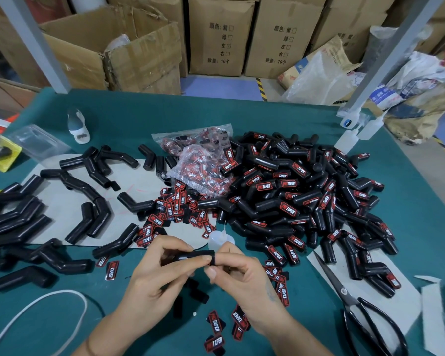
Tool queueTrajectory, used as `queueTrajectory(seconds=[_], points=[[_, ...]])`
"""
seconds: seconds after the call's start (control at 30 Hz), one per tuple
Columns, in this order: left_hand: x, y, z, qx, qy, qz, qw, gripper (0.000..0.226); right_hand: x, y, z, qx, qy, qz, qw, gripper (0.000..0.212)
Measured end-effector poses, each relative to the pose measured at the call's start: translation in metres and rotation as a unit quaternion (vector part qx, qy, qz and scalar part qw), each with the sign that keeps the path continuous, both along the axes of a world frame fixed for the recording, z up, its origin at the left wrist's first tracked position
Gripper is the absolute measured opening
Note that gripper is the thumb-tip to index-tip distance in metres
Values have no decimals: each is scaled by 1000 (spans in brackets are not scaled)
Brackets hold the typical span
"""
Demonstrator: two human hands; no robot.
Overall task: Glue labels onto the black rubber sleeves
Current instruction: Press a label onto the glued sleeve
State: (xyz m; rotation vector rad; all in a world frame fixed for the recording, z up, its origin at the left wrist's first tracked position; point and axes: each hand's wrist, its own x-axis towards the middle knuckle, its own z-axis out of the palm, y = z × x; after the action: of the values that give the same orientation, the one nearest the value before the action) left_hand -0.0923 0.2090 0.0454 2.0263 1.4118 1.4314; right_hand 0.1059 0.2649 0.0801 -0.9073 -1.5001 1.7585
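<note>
Near the bench's front edge, the left hand (154, 268) and right hand (238, 271) pinch one black rubber sleeve (194, 255) between them, steadying it, probably to seat a label.

Glossy blk rubber sleeves (280, 191), matt green cloth table (129, 119), shiny plastic bag (198, 163)

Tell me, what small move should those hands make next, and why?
Probably drop the sleeve onto the labelled pile at the right. Both the left hand and right hand pinch it, fingers pressing at one end, seemingly seating a label hidden beneath them.
</note>
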Motion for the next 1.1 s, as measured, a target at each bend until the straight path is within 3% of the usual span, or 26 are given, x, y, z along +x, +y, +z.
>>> queueTrajectory(seconds=[0.6,0.7,0.87,1.1], points=[[3,-1,7,35,-4,39,999,22,0,-1,-1,-8,5,-2,1000,22],[3,-1,6,41,0,46,998,22,-2,-1,1,-10,8,-2,1000,9],[4,-1,5,50,-7,52,997,20,-2,-2,3,-8,21,-2,1000,7],[5,-2,2,70,-31,54,996,15,-2,-3,0,-33,29,-4,999,20]])
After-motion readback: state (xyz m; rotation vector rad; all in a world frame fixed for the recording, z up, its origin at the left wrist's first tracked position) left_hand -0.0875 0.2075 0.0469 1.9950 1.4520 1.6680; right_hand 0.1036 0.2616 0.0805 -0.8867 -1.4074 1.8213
